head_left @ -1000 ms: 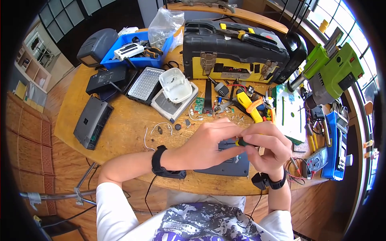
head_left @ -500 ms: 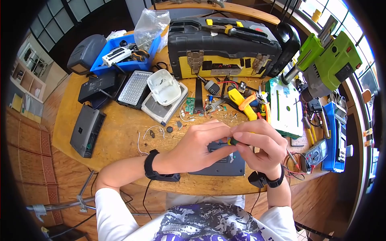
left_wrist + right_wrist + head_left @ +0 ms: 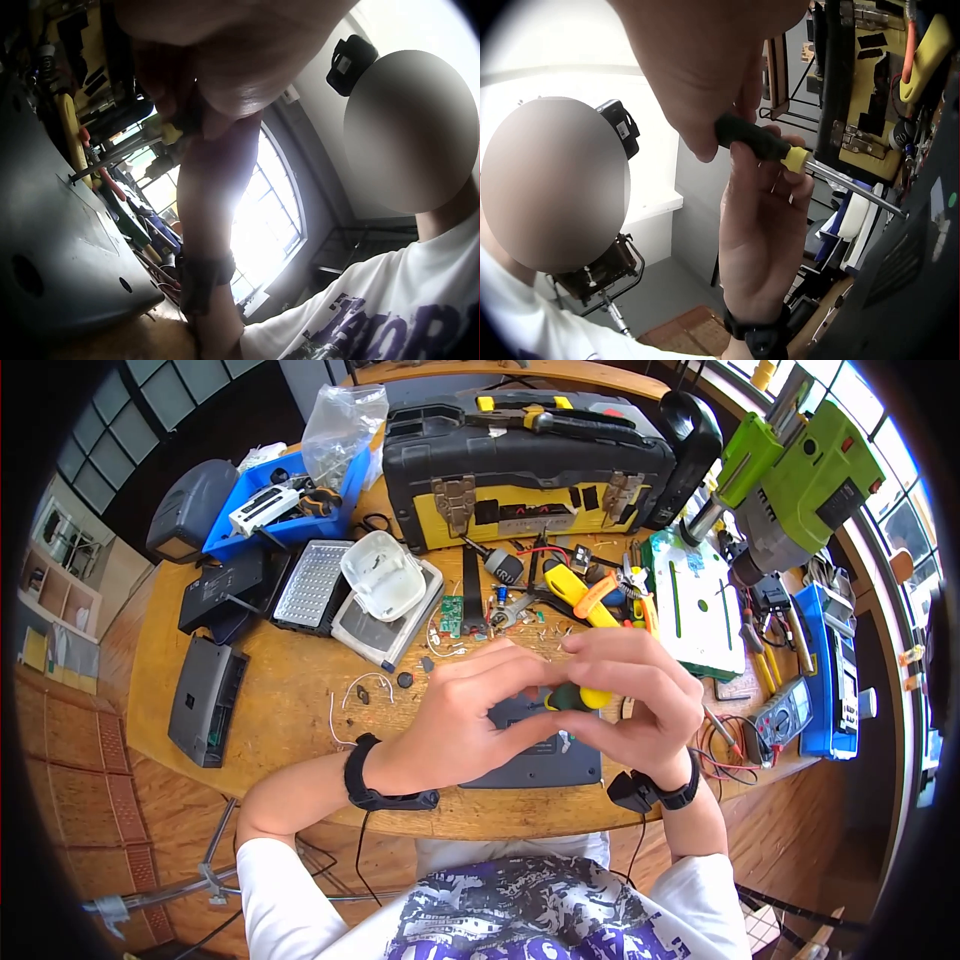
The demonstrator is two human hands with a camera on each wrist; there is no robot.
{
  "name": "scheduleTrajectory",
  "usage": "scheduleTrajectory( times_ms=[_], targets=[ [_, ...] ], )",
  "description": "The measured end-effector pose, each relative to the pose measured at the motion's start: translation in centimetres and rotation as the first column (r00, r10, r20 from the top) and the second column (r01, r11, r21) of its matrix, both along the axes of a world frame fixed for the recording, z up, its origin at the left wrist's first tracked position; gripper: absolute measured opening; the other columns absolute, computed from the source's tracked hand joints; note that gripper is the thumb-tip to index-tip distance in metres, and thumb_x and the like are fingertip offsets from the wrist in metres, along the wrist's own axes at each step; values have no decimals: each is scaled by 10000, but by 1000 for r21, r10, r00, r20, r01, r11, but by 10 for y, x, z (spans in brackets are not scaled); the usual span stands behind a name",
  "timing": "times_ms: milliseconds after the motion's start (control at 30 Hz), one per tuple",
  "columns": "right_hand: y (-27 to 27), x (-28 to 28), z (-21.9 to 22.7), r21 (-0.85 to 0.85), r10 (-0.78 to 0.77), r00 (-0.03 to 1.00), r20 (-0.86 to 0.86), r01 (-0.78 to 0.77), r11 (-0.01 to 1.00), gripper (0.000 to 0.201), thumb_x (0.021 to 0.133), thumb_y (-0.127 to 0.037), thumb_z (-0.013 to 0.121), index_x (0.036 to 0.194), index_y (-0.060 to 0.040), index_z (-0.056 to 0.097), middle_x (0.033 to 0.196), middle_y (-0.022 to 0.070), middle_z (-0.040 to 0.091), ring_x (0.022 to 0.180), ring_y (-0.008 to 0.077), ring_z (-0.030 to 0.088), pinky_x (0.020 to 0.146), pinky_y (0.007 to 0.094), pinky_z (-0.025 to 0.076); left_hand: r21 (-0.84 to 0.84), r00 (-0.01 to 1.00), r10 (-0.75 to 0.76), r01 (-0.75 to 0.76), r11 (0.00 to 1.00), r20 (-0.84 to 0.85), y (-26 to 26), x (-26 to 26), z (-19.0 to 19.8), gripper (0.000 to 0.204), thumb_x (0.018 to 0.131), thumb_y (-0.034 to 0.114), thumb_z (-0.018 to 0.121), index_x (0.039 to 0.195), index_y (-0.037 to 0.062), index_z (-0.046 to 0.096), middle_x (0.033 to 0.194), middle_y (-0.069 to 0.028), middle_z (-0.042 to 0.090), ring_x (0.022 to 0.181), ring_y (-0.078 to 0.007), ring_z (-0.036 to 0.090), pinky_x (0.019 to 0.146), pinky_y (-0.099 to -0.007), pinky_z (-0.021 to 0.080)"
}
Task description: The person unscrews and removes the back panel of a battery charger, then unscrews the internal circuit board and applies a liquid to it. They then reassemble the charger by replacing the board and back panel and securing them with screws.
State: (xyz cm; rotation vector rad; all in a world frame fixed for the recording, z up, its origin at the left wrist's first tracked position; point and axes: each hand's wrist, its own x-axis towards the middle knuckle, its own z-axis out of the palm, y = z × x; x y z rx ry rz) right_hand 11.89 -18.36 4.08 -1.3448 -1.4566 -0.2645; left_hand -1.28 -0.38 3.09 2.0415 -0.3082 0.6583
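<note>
A screwdriver with a green-and-yellow handle (image 3: pixel 580 698) stands between my two hands. My left hand (image 3: pixel 475 700) pinches the front of the handle near its yellow collar (image 3: pixel 796 159). At the handle's rear end, my right hand (image 3: pixel 645 705) grips with thumb and fingers. The steel shaft (image 3: pixel 855 187) slants down, its tip right at the face of a dark flat casing (image 3: pixel 540 770). That casing (image 3: pixel 60 232) lies on the table under both hands, with round holes and a pale label showing in the left wrist view.
Behind the hands stands a black-and-yellow toolbox (image 3: pixel 530 470). A green drill on a stand (image 3: pixel 800 480), a multimeter (image 3: pixel 783 712) and a blue tray (image 3: pixel 830 670) are at the right. Small parts and a yellow-handled tool (image 3: pixel 570 588) lie ahead. A dark box (image 3: pixel 205 700) sits left.
The head view has shifted, so the table's things appear further left and higher. My right fingers have moved on the handle, and more of its yellow end shows. The left hand keeps its pinch.
</note>
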Motion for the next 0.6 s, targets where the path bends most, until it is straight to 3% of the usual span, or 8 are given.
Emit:
scheduleTrajectory(
  times_ms=[33,133,333,500,600],
  targets=[
    [-1,1,-1,30,-33,998,58,31,999,505,731,-26,963,1201,-21,780,1088,147,743,1007,284,743,851,381,620,6,1000,16,-16,1000,-20,0,-1,0,342,853,81,884,1166,9,769,968,-109,751,835,-253,722,748,-361,581],
    [-8,2,0,-12,-77,996,47,77,997,544,703,-61,979,1221,-43,814,1090,126,730,978,262,740,833,366,614,-17,999,32,-32,999,-30,-4,0,4,350,852,66,881,1177,7,767,995,-119,761,841,-246,725,749,-357,585],
    [-2,3,8,-58,-65,998,-9,64,996,564,712,-4,947,1258,-49,809,1130,118,725,978,261,737,816,356,614,-13,999,48,-48,999,-9,1,4,-6,390,841,81,921,1182,-4,751,963,-100,743,825,-214,680,730,-332,552],
    [-1,1,0,-13,-41,998,-42,40,999,475,718,25,944,1172,-62,832,1066,101,710,953,249,743,775,349,627,-21,998,39,-40,999,-41,0,1,2,367,847,50,882,1184,7,743,983,-121,743,852,-245,711,743,-356,580],
    [2,4,4,-35,-9,1000,-16,8,999,439,757,43,899,1184,-23,819,1147,146,739,984,258,752,786,346,632,10,999,50,-50,999,-1,-1,2,-3,397,853,80,908,1198,-15,736,957,-104,735,808,-212,675,721,-331,547]
  ],
)
